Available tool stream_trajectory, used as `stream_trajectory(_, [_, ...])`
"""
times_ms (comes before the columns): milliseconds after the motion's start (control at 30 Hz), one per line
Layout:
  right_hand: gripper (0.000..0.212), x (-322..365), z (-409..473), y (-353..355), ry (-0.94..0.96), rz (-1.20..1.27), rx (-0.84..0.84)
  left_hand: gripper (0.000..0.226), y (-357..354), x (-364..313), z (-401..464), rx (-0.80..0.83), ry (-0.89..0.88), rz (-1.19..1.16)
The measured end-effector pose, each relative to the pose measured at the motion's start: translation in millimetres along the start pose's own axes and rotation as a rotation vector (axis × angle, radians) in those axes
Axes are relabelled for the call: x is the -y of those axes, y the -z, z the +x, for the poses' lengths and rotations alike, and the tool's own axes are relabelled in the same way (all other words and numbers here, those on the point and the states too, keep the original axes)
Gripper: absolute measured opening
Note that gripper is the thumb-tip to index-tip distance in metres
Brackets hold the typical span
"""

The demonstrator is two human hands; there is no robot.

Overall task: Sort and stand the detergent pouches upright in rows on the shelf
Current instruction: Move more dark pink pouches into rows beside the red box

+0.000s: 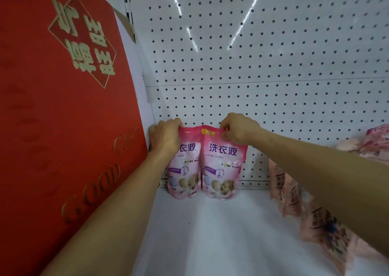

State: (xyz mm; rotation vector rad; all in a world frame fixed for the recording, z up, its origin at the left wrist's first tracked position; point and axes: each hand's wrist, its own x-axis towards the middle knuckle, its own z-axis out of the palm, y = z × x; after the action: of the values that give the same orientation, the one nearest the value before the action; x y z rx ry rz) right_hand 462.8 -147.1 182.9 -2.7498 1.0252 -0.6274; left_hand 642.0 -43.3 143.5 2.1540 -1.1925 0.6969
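Two pink detergent pouches upright side by side at back of white shelf (210, 233), bases on shelf floor, backs against pegboard (252, 65). Left pouch (185, 170) touching right pouch (221, 170) along inner edges, left one's edge tucked slightly behind. Left hand (166, 137) clamped over top-left corner of left pouch, fingers curled tight together (tips hidden behind pouch top, so exact pinch can't be told). Right hand (240, 130) at top-right corner of right pouch, thumb and fingertips pinching top seal, other fingers bunched close. Big red gift box (63, 128) w/ gold lettering filling left side, just beside left hand & left pouch. More pink pouches (305, 212) lying slumped on shelf at right, partly under right forearm, well apart from standing pair. Another pink pkg (374, 141) at far right edge, blurred.
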Motion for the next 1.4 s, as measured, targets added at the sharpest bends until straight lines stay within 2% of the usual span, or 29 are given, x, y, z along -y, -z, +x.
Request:
stream_trajectory(233, [0.014, -1.0, 0.4, -2.5, -0.001, 0.005, 0.005, 0.038, -2.3, -7.3, -8.0, 0.014, -0.026, 0.072])
stream_trajectory(333, [0.023, -3.0, -9.7, 6.6, 0.029, -0.007, 0.052, 0.051, -0.6, -15.9, -16.0, -0.012, -0.079, 0.053])
stream_trajectory(433, [0.034, -10.1, -21.9, 17.8, 0.044, -0.013, 0.085, 0.058, 2.3, -29.1, -26.0, -0.068, -0.129, -0.034])
stream_trajectory(600, [0.044, -23.6, -51.4, 47.2, 0.039, -0.002, 0.083, 0.050, 7.1, -63.5, -48.0, -0.141, -0.189, -0.327])
stream_trajectory(667, [0.033, -30.7, -72.4, 66.4, 0.042, 0.046, 0.083, 0.042, 8.8, -82.0, -61.9, -0.081, -0.233, -0.469])
stream_trajectory(733, [0.021, -42.8, -98.6, 85.8, 0.036, 0.074, 0.099, 0.032, 7.8, -102.1, -81.2, 0.061, -0.276, -0.643])
stream_trajectory(833, [0.016, -65.4, -136.7, 106.0, 0.032, 0.084, 0.146, 0.026, -8.5, -135.9, -108.4, 0.281, -0.302, -0.805])
stream_trajectory(967, [0.016, -93.5, -168.0, 114.7, -0.001, 0.098, 0.163, 0.043, -37.9, -177.4, -121.1, 0.444, -0.117, -0.903])
stream_trajectory(1100, [0.023, -108.9, -175.0, 108.8, -0.023, 0.104, 0.195, 0.030, -61.6, -191.7, -119.0, 0.498, 0.036, -0.970])
stream_trajectory(1200, [0.022, -112.5, -166.6, 105.1, -0.033, 0.067, 0.210, 0.016, -68.2, -190.1, -121.8, 0.438, 0.178, -1.069])
stream_trajectory(1400, [0.008, -102.2, -147.5, 91.9, 0.035, -0.156, 0.271, 0.014, -43.7, -170.2, -138.6, 0.292, 0.335, -1.091])
